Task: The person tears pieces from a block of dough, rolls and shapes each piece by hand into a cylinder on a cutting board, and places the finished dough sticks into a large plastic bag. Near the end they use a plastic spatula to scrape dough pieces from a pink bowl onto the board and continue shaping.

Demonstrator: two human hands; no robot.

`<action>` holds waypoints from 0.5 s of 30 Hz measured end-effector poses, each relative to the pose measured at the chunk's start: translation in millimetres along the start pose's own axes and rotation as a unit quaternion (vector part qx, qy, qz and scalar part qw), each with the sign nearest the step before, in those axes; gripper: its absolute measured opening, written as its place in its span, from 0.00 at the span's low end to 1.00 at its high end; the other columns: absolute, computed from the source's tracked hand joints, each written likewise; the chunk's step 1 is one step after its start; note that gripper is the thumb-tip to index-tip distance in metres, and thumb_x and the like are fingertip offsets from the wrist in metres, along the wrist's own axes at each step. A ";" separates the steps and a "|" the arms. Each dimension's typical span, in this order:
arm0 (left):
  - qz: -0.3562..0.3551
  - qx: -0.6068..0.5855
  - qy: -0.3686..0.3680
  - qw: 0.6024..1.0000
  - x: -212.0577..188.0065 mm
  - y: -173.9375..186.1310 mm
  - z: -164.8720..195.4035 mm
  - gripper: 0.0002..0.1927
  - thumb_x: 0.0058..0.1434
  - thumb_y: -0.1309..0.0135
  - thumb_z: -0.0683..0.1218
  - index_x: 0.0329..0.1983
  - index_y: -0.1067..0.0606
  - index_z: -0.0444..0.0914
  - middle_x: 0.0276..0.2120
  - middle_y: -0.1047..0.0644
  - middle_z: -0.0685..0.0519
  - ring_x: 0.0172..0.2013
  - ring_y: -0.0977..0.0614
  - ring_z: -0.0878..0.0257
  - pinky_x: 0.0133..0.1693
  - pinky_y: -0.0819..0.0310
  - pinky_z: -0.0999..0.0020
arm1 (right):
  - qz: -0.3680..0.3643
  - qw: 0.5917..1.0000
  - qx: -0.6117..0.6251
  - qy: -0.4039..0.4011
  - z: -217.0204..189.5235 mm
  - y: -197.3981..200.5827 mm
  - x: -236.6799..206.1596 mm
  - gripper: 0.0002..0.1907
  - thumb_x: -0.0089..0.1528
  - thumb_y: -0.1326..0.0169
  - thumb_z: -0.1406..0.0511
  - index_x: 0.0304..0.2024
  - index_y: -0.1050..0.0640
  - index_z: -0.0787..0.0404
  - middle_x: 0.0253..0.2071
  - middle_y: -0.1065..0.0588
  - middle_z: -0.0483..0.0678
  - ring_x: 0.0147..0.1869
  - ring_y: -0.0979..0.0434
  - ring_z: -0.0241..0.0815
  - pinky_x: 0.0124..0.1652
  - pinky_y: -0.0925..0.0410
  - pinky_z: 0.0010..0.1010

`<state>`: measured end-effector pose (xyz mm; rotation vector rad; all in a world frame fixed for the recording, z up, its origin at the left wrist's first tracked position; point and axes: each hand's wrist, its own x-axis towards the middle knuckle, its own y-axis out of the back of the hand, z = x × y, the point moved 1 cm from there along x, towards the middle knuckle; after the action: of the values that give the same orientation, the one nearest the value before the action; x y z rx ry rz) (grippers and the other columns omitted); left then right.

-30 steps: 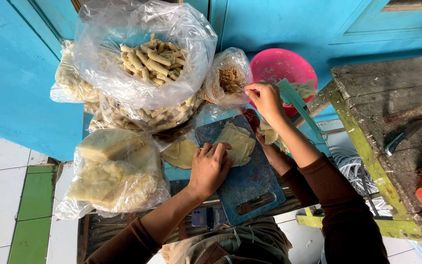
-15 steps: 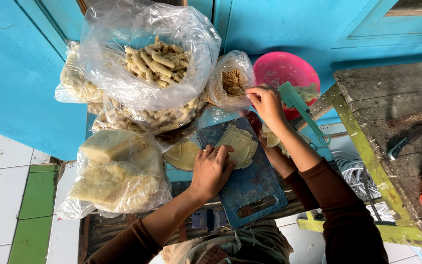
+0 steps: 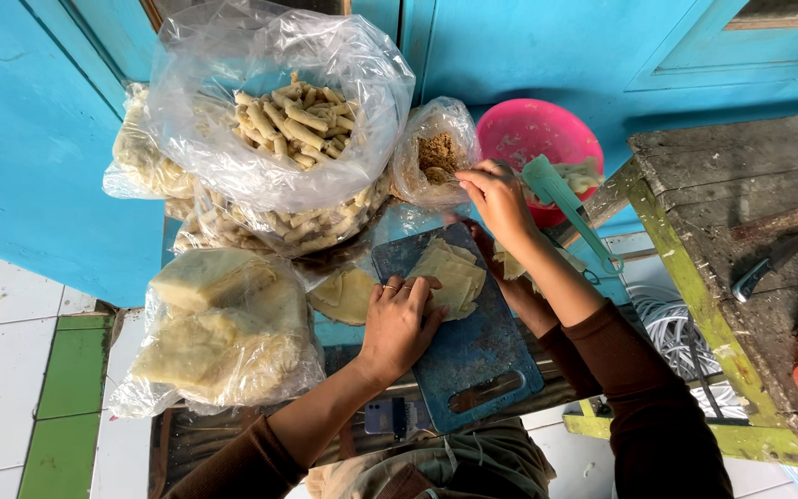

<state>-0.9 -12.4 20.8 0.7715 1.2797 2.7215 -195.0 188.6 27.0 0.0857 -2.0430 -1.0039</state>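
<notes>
Down at the near edge, left hand (image 3: 399, 323) lies flat, fingers spread, on wrappers (image 3: 450, 273) stacked on a blue cutting board (image 3: 473, 356). Right hand (image 3: 499, 194) is pinched at the small filling bag (image 3: 436, 152); its fingertips hide what it holds. Four plastic bags, one pink bowl (image 3: 533, 139).

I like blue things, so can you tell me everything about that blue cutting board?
The blue cutting board is a flat rectangle that looks like plastic, scuffed and worn, with a slot handle near the person's end. It lies tilted on a small table crowded with plastic bags. A stack of thin pale wrapper sheets sits on its far end. The left hand rests palm-down on the board, fingertips on the sheets. The right hand is raised beyond it, not touching.
</notes>
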 end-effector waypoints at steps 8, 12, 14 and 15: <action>0.001 -0.010 0.004 1.000 -0.1 -0.2 -1.4 0.16 0.61 0.41 0.49 0.50 0.28 0.42 0.31 0.23 0.56 0.42 0.24 0.54 0.46 0.36 0.56 | -0.033 0.985 0.081 -0.150 12.9 5.8 4.3 0.09 0.65 0.39 0.67 0.47 0.16 0.62 0.41 0.17 0.51 0.38 0.17 0.39 0.37 0.27 0.29; -0.004 -0.012 0.013 1.000 0.9 -0.5 -1.0 0.15 0.61 0.41 0.49 0.49 0.28 0.42 0.31 0.23 0.56 0.41 0.24 0.55 0.46 0.36 0.56 | -0.043 0.979 0.075 -0.185 13.0 -5.1 2.9 0.10 0.65 0.38 0.65 0.47 0.16 0.62 0.38 0.16 0.52 0.32 0.20 0.38 0.35 0.29 0.28; -0.002 -0.013 0.011 1.000 1.3 -0.7 -0.6 0.15 0.61 0.40 0.49 0.49 0.27 0.42 0.31 0.23 0.56 0.41 0.24 0.55 0.46 0.36 0.56 | -0.026 0.979 0.103 -0.175 12.7 -5.4 3.4 0.10 0.65 0.39 0.66 0.47 0.16 0.63 0.40 0.16 0.52 0.35 0.18 0.35 0.36 0.28 0.27; -0.001 -0.014 0.011 1.000 1.3 -0.6 -0.7 0.15 0.61 0.40 0.49 0.49 0.27 0.42 0.32 0.22 0.56 0.41 0.24 0.55 0.46 0.36 0.56 | -0.018 0.978 0.118 -0.169 13.5 -5.6 3.2 0.09 0.65 0.39 0.66 0.47 0.16 0.63 0.41 0.16 0.51 0.37 0.18 0.34 0.37 0.28 0.26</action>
<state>-2.5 -12.2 20.5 0.7397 1.2423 2.7488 -208.2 192.0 20.9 0.0798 -2.4759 -0.8373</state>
